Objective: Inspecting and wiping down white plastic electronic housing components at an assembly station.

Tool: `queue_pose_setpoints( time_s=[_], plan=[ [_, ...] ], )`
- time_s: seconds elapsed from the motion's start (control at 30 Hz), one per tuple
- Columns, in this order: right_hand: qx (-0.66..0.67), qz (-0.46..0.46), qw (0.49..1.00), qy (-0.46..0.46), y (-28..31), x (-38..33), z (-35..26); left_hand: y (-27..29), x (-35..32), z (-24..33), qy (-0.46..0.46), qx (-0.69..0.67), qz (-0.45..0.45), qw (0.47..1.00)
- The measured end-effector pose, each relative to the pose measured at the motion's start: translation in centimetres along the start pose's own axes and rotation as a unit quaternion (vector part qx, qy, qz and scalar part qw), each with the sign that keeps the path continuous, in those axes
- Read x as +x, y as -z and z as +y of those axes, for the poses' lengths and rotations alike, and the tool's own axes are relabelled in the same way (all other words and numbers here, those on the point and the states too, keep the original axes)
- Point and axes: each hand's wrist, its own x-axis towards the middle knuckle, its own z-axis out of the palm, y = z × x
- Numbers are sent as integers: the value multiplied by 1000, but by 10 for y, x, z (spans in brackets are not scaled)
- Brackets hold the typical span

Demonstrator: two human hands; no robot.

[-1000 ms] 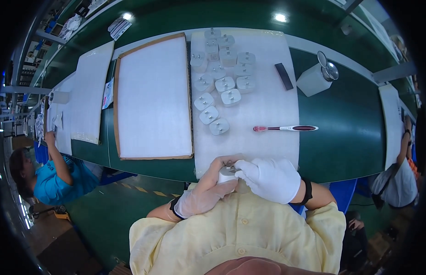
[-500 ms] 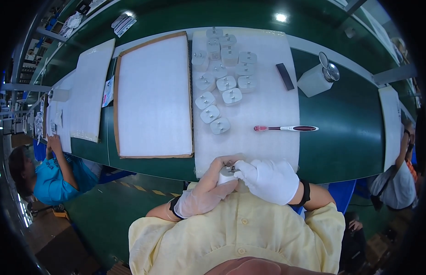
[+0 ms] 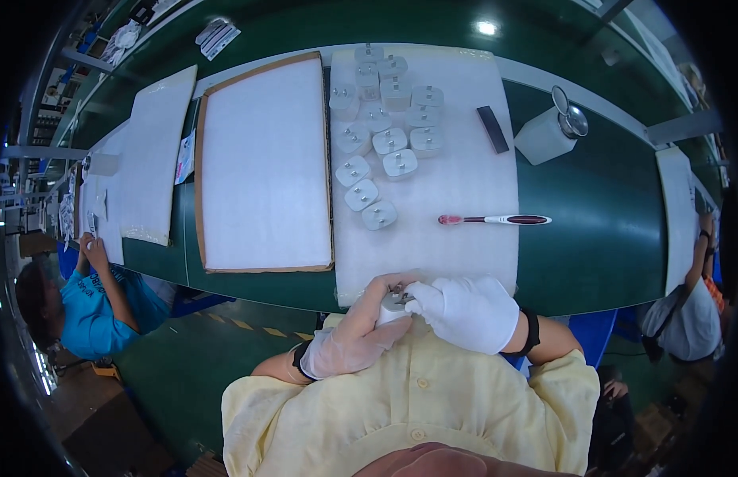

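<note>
Close to my body at the table's front edge, my left hand (image 3: 361,326), in a thin translucent covering, is closed around a white plug adapter (image 3: 393,312) whose metal prongs face up. My right hand (image 3: 460,312) wears a white glove. Its fingertips are pinched together at the top of that adapter, beside the prongs; anything small between them is hidden. Farther out, several similar adapters (image 3: 400,164) stand prongs up in a loose cluster on the white foam sheet (image 3: 464,183). A toothbrush (image 3: 508,219) with a reddish head and a white-and-dark-red handle lies to their right.
Left of the foam sheet lies a white-lined shallow tray (image 3: 331,199) with brown edges. A dark flat block (image 3: 493,129) rests at the upper right, near a white bottle (image 3: 544,141) with a metal flip top. Co-workers sit at left (image 3: 106,310) and far right (image 3: 687,302).
The view has shifted very slightly. My hands stay in nearly the same place on the adapter, with only a small movement of the fingers.
</note>
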Motion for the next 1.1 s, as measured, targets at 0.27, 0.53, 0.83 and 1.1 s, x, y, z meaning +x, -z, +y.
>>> queue_pose_setpoints(
  time_s=[0.27,0.53,0.83,1.1],
  plan=[
    [52,24,998,20,-1,-1,3,1,0,-3,-16,-16,-19,1000],
    [138,25,990,3,-7,2,13,2,3,4,11,-28,-32,999],
    [59,43,997,-35,1,-2,1,3,3,9,88,-110,-18,990],
    [10,55,998,-29,-6,0,-1,2,6,12,95,-95,-9,991]
  ],
)
